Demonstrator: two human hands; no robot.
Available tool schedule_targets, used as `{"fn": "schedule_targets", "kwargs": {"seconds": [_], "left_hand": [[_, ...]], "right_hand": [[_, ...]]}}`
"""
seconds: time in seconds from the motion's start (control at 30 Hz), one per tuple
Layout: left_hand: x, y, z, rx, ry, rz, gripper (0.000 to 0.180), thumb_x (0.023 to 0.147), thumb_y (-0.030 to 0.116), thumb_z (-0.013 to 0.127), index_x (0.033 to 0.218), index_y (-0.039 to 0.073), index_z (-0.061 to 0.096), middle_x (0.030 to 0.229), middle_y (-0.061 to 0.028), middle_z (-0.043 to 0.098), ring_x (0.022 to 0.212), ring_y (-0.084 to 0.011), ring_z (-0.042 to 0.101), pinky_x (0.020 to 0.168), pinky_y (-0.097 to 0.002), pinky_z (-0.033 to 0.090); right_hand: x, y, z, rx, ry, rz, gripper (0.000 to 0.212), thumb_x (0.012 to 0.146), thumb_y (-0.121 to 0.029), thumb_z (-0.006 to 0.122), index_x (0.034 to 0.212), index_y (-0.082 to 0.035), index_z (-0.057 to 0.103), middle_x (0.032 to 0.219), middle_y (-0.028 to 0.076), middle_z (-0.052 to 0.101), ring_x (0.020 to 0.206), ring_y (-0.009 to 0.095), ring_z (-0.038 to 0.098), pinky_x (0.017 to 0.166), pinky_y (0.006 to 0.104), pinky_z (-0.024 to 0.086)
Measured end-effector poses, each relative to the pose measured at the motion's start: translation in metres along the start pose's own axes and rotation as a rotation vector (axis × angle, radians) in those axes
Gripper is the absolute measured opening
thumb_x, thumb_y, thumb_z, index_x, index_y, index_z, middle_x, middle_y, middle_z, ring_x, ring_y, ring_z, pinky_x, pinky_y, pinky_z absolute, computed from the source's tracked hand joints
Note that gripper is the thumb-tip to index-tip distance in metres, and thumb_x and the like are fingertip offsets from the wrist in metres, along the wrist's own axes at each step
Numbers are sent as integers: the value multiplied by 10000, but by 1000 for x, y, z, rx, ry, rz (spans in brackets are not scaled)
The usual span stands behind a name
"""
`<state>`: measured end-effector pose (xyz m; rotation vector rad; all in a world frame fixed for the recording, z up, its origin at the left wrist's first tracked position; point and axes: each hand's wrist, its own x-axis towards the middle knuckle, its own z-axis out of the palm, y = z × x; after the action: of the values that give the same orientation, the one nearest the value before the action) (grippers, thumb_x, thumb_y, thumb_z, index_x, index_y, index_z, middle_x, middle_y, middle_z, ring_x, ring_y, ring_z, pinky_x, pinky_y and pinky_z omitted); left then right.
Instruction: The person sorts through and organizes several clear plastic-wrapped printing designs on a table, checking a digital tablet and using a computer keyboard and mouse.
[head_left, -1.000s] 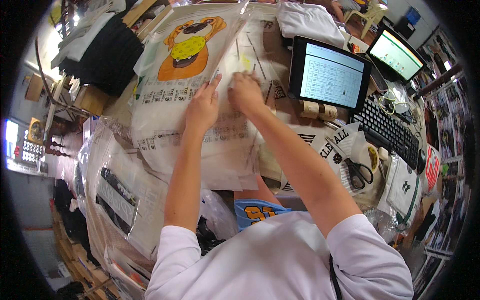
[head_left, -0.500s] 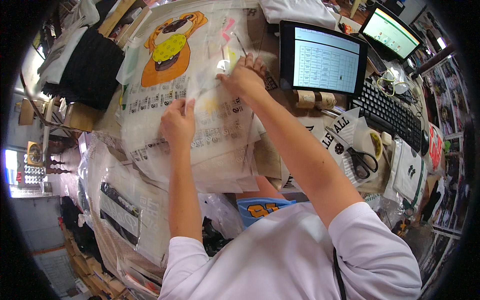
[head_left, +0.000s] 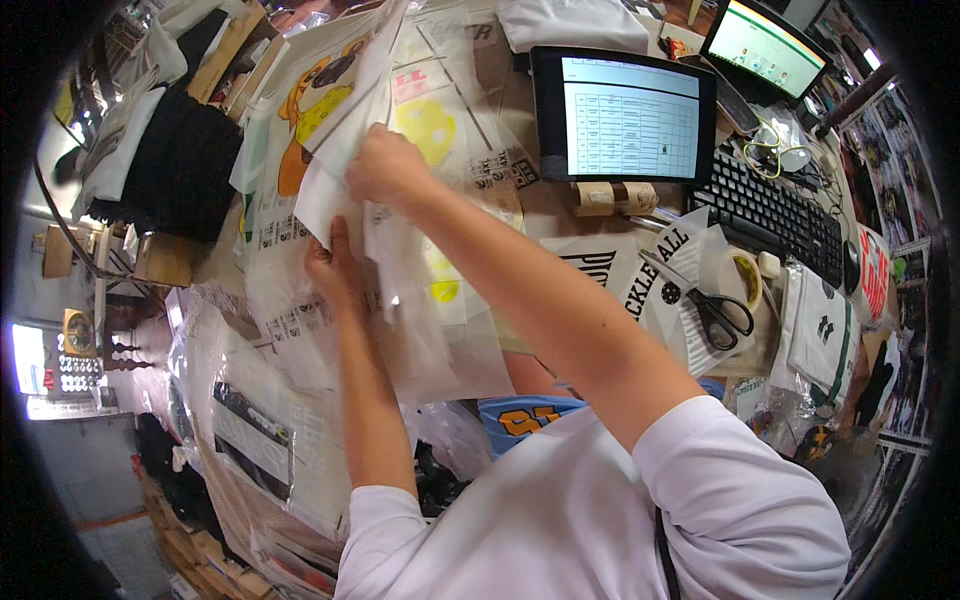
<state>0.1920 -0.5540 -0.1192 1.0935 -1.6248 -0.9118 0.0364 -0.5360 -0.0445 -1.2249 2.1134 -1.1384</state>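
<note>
My right hand (head_left: 388,166) grips the upper edge of a clear printed film sheet (head_left: 430,300) and holds it up over the pile on the desk. My left hand (head_left: 333,268) presses on the sheets just below and to the left, with its fingers under the lifted edge. The lifted sheet carries black print and a yellow round patch. Beneath it lie more film sheets, one with an orange and yellow cartoon print (head_left: 305,110) at the upper left.
A tablet with a table on its screen (head_left: 625,115) stands behind the pile, with two tape rolls (head_left: 610,197) in front of it. A black keyboard (head_left: 780,210), scissors (head_left: 715,310) and a second screen (head_left: 765,40) are to the right. Bagged garments hang at the left.
My right hand has moved left and lifted a film sheet by its edge. My left hand has slid down and left onto the pile.
</note>
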Motion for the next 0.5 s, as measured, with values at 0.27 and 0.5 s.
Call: {"fn": "schedule_targets", "kwargs": {"seconds": [0.27, 0.5], "left_hand": [[-11, 56, -34, 125, -384, -26, 664, 803, 183, 723, 1337, -70, 420, 1240, -190, 582, 1136, -318, 567, 948, -371, 437], [23, 76, -48, 532, -115, 140, 446, 731, 47, 734, 1139, -60, 592, 1084, -240, 658, 993, -347, 640, 886, -374, 469]], "right_hand": [[0, -42, 13, 482, 30, 1, 694, 917, -460, 480, 1380, 44, 366, 1282, 300, 527, 1205, 430, 507, 1025, 420, 396], [-2, 38, -22, 252, 150, 20, 710, 898, -524, 524, 1383, -19, 406, 1379, 248, 467, 1321, 379, 408, 1107, 439, 290]]}}
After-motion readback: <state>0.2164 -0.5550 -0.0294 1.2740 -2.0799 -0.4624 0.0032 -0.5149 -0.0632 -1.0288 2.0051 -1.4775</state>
